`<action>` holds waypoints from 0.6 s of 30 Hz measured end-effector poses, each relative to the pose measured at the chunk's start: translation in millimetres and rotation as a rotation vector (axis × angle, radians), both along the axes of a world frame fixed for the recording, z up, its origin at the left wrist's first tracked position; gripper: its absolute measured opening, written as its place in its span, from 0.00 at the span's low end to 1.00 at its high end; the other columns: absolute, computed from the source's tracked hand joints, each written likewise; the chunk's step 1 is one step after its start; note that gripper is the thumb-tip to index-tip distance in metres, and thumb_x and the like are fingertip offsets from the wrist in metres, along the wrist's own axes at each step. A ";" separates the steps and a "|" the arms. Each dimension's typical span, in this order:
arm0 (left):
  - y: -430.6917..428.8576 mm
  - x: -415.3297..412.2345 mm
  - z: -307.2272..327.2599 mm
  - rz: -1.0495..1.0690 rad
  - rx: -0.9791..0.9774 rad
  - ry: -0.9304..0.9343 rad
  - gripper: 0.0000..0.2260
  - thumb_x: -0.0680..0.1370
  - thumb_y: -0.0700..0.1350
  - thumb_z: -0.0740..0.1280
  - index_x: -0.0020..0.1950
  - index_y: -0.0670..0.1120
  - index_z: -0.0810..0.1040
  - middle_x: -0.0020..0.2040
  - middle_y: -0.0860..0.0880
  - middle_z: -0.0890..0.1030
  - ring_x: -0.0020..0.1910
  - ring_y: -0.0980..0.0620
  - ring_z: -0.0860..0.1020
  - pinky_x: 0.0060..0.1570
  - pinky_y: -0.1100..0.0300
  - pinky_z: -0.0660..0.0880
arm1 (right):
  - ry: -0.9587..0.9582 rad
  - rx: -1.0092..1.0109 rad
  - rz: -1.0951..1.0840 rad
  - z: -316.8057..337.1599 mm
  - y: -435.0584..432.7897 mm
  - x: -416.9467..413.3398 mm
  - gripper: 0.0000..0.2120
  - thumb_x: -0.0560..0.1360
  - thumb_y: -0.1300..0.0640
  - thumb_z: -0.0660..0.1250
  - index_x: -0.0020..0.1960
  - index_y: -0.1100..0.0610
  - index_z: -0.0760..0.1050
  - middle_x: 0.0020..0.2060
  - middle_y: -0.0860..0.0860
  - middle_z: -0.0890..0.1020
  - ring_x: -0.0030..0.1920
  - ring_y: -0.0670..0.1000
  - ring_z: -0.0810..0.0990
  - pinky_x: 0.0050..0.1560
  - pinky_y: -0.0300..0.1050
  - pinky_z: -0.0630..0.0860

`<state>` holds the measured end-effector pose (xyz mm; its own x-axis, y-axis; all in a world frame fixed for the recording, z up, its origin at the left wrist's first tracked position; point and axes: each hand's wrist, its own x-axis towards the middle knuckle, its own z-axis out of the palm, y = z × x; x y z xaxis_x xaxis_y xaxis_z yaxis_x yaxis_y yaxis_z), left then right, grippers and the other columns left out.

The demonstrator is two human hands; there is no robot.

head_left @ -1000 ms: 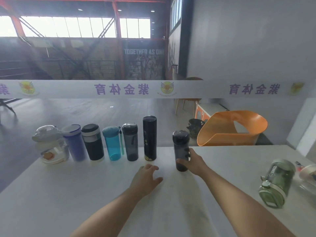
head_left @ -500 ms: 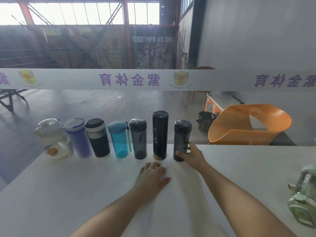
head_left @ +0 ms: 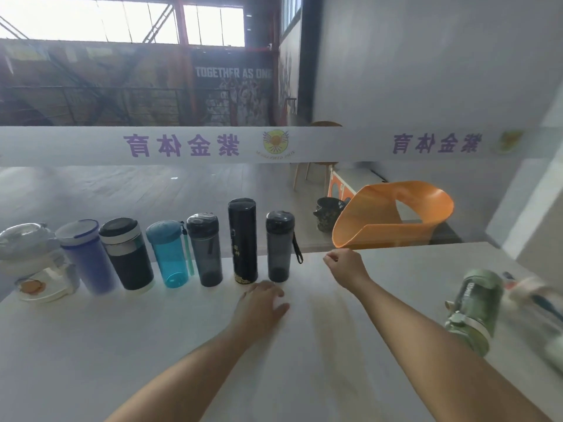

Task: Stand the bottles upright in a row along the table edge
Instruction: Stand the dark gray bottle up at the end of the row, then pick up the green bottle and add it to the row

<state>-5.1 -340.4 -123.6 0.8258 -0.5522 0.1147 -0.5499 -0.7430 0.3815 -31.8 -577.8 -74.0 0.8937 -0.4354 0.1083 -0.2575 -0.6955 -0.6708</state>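
My right grip [head_left: 343, 263] is loosely curled on nothing, just beside the smoky bottle [head_left: 278, 246] ending the upright row; left hand [head_left: 262, 303] lies flat on the worktop [head_left: 152, 345]. Next I'd fetch the toppled green bottle [head_left: 473, 309], grasping mid-body.

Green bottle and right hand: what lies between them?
Only bare table between the right hand and the lying green bottle, in the head view.

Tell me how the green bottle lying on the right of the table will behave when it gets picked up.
The green bottle lies on its side on the table, so a nudge would probably roll it. Its hard-looking, see-through body should stay stiff in a grip. It looks bulkier than the upright bottles, so possibly heavier; whether it holds liquid cannot be told.
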 end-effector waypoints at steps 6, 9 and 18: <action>-86.2 -39.1 11.0 -0.133 -0.053 -0.017 0.10 0.82 0.52 0.64 0.59 0.51 0.81 0.62 0.53 0.80 0.57 0.52 0.78 0.58 0.57 0.75 | 0.034 -0.121 -0.186 28.9 -87.2 -92.0 0.16 0.76 0.55 0.61 0.35 0.64 0.77 0.33 0.59 0.81 0.39 0.61 0.80 0.39 0.55 0.77; -129.7 -67.4 15.3 -0.199 -0.121 0.004 0.08 0.81 0.49 0.65 0.53 0.50 0.82 0.54 0.52 0.83 0.52 0.51 0.79 0.53 0.57 0.76 | 0.063 -0.133 -0.269 38.8 -116.0 -140.5 0.15 0.77 0.55 0.59 0.34 0.57 0.74 0.35 0.55 0.80 0.40 0.59 0.77 0.37 0.48 0.72; -233.3 -159.1 12.2 -0.368 -0.199 0.252 0.30 0.74 0.65 0.68 0.71 0.50 0.72 0.62 0.50 0.79 0.60 0.49 0.79 0.59 0.55 0.76 | 0.195 -0.092 -0.279 28.9 -158.6 -240.5 0.20 0.79 0.60 0.55 0.65 0.50 0.78 0.66 0.52 0.79 0.65 0.55 0.76 0.63 0.46 0.73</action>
